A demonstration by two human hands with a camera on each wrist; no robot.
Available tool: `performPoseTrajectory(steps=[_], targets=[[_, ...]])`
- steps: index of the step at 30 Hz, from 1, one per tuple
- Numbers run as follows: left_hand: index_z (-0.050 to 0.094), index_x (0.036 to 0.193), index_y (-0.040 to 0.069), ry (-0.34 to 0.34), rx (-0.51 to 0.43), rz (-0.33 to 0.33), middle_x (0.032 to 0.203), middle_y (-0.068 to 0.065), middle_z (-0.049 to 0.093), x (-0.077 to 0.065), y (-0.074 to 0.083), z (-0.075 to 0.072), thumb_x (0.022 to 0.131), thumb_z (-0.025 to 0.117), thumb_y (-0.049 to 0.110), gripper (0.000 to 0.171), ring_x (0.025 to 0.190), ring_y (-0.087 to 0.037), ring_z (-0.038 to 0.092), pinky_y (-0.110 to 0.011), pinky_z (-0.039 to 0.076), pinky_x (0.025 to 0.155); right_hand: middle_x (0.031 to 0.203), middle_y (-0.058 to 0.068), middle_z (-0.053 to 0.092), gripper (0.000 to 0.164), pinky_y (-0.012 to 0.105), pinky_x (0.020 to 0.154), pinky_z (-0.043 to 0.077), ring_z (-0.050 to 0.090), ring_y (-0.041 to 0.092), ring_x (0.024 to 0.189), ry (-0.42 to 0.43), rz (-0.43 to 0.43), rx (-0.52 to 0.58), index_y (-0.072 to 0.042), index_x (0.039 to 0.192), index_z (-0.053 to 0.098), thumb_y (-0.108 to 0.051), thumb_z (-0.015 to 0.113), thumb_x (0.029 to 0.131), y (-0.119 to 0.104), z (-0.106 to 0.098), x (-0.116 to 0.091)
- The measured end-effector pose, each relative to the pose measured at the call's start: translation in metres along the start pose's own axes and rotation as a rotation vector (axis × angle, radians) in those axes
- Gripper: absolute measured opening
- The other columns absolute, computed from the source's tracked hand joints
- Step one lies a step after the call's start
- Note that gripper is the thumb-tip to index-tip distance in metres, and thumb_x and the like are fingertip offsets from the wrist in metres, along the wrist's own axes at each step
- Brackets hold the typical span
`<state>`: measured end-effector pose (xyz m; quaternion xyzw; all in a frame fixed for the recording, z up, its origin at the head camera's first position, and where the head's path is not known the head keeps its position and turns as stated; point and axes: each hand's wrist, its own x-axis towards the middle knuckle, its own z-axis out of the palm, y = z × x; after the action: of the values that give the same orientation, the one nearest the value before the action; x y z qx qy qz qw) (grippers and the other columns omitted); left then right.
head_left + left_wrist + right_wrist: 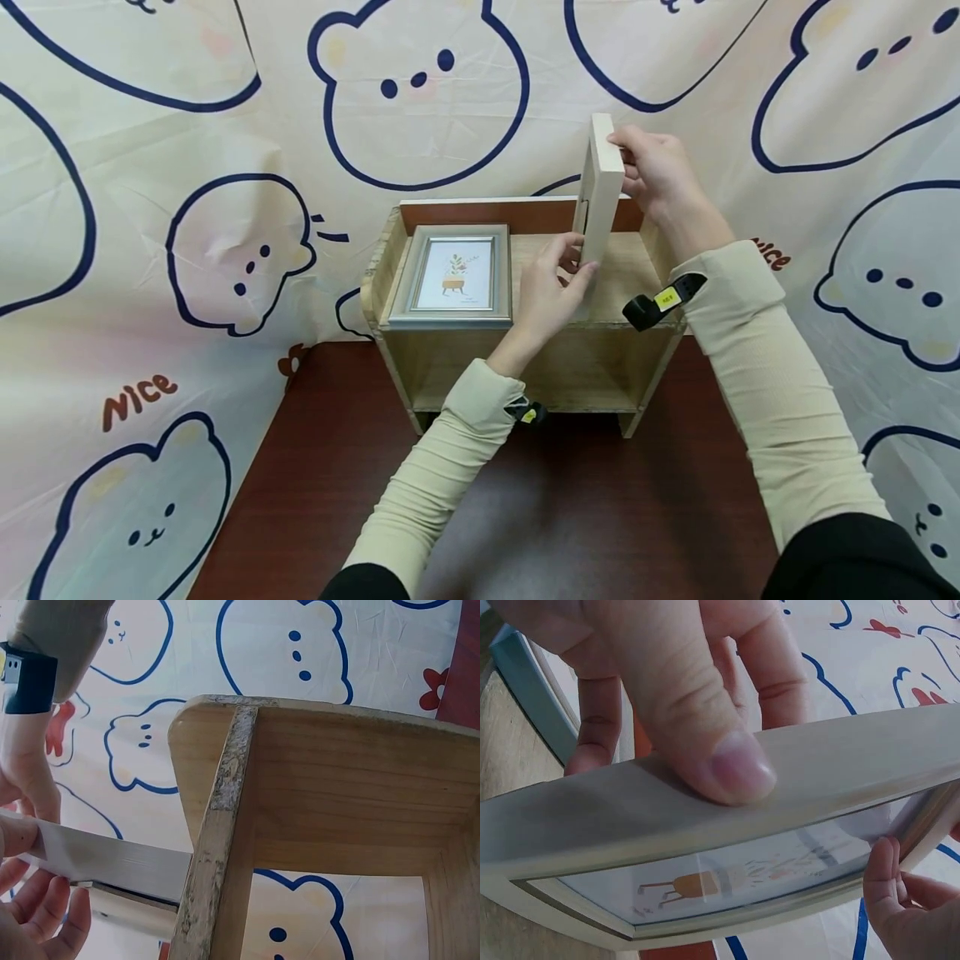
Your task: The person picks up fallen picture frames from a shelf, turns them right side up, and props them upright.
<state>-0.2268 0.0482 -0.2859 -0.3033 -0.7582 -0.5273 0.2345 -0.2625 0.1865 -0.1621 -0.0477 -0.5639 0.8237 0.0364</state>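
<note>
A cream picture frame [602, 204] is held upright, edge towards me, over the right half of the upper shelf. My right hand [663, 179] grips its upper part, fingertips against the glass in the right wrist view. Lower down, my left hand [547, 287] pinches it. That thumb [735, 769] presses the narrow edge. Behind the glass shows a printed picture [697, 883]. Whether the bottom end touches the shelf is hidden. A silver-grey picture frame [502, 275] with a plant print lies face up on the left half of the same shelf.
The small wooden shelf unit [386, 367] has raised sides and a lower compartment [517, 367]. It stands on a dark red-brown table [315, 483]. A bear-patterned cloth [247, 142] hangs behind and at both sides. Each wrist carries a black camera [652, 308].
</note>
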Motion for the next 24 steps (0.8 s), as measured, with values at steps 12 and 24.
performPoseTrajectory(steps=[12,24], targets=[[0.056,0.107,-0.002,0.030,0.032,-0.004,0.086,-0.012,0.059,0.000,0.003,0.006,0.084,0.064,0.009,0.027,0.075,-0.017,0.057,-0.019,0.048,0.061,0.101,0.005,0.053,0.010,0.020,0.063,0.046,0.049,0.014,0.083,-0.027,0.018,-0.056,-0.003,0.090,0.062,-0.011,0.063,0.083,0.000,-0.001,0.002],[0.056,0.108,-0.002,0.025,0.056,0.021,0.086,-0.011,0.059,0.001,0.003,0.007,0.084,0.065,0.010,0.028,0.073,-0.017,0.057,-0.017,0.046,0.060,0.110,0.009,0.059,0.030,0.019,0.076,0.049,0.057,0.014,0.091,-0.037,-0.201,-0.182,-0.001,0.110,0.064,-0.017,0.063,0.086,0.006,-0.007,-0.014]])
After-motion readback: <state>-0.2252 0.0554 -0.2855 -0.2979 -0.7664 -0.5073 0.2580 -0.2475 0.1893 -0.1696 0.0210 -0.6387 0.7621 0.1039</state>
